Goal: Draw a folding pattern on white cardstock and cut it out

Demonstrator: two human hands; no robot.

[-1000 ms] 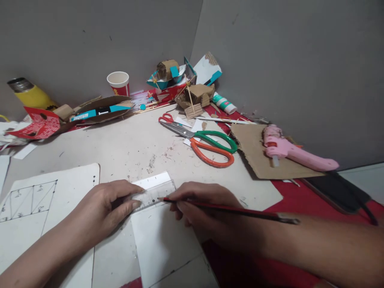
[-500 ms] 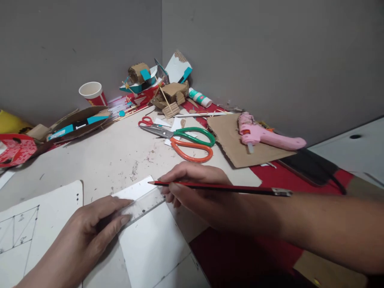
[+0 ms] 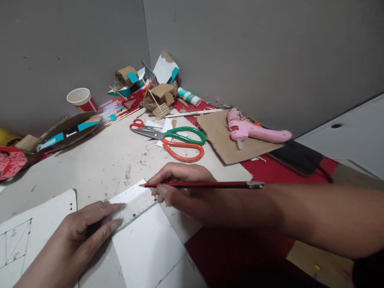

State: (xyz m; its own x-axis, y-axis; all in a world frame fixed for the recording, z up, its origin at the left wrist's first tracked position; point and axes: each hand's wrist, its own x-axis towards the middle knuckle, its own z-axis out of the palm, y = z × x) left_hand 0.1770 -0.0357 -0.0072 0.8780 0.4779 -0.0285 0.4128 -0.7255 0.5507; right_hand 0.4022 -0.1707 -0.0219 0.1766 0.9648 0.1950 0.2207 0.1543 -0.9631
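Observation:
A clear plastic ruler [image 3: 136, 210] lies slantwise across a white sheet of card [image 3: 150, 244] that bears a faint pencil line near its lower edge. My left hand [image 3: 87, 228] grips the ruler's left part between thumb and fingers. In my right hand [image 3: 183, 192] is a red and black pencil [image 3: 216, 185], held nearly level with its sharp tip pointing left, just above the card's top strip. The right fingertips rest at the ruler's right end. On the left lies a page with a drawn truss-like figure [image 3: 18, 242], partly covered by my left forearm.
Scissors with green and orange handles [image 3: 183, 144] and small red-handled scissors [image 3: 137, 123] lie ahead. A pink glue gun [image 3: 258, 132] rests on brown cardboard [image 3: 216, 136]. Behind are cardboard scraps [image 3: 163, 94], a glue stick [image 3: 189, 96], a paper cup [image 3: 82, 100] and grey walls.
The whole scene has shifted left and tilted slightly as the camera turned. Both hands keep their holds on the ruler and the pencil, with little other visible movement.

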